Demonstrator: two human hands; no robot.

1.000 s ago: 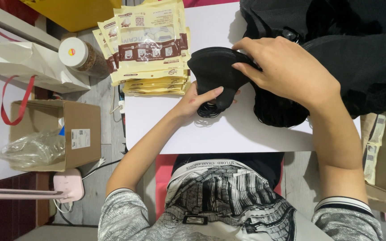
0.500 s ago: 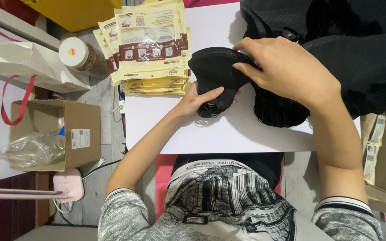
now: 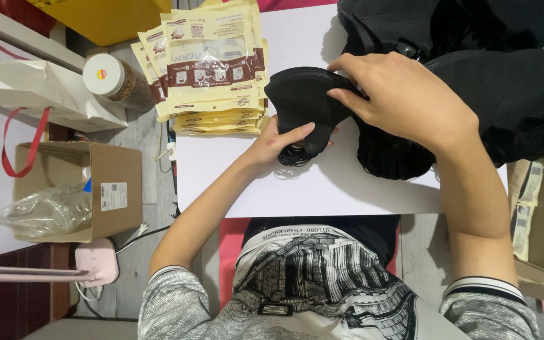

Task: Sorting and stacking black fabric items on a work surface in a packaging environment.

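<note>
While both hands pinch the black wig piece [image 3: 303, 104] at frame centre, left hand [image 3: 278, 141] beneath, right hand [image 3: 404, 101] gripping above, strands dangle. I'd judge they could tangle with the black pile [image 3: 505, 82] upper right.

There is only one view, from a camera worn on the person's head. It looks almost straight down, from close above, at the white tabletop [image 3: 347, 189], which fills the middle of the picture. The person's own chest and both forearms enter from the near edge, so the far side of the scene is at the top. At the left, the view passes over the tabletop edge down to the floor, where a cardboard box [image 3: 89, 189] stands.
</note>
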